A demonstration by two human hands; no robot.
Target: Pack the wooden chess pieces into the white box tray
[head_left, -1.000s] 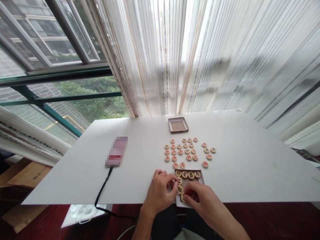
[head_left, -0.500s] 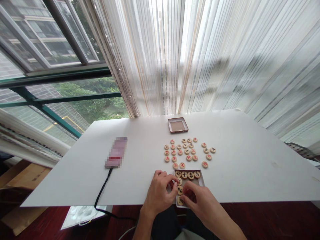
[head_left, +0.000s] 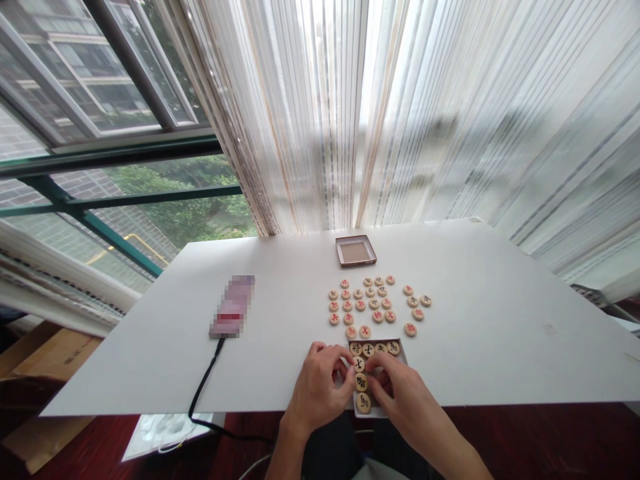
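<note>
A shallow open box (head_left: 403,360) at the table's front edge holds several round wooden Chinese chess pieces with black characters. They form a row along its far side and a column down its left side. My left hand (head_left: 323,381) is curled at the box's left wall, thumb and forefinger gripping near the column. Over the box's inside, my right hand (head_left: 404,390) has bent fingers, with the forefinger against the right edge of a chess piece (head_left: 359,364) in the column. Below that one lie another piece (head_left: 361,382) and the nearest piece (head_left: 363,403). My right hand hides part of the box floor.
Several loose chess pieces (head_left: 361,305), red and black, lie face up beyond the box. Farther back is the box lid (head_left: 355,251). A blurred-out phone-like object (head_left: 233,307) with a black cable (head_left: 204,381) lies left on the white table (head_left: 280,287). Curtains hang behind.
My right hand has shifted slightly away from me, from the nearest piece in the column to the upper ones. The column pieces sit slightly differently. My left hand has barely moved.
</note>
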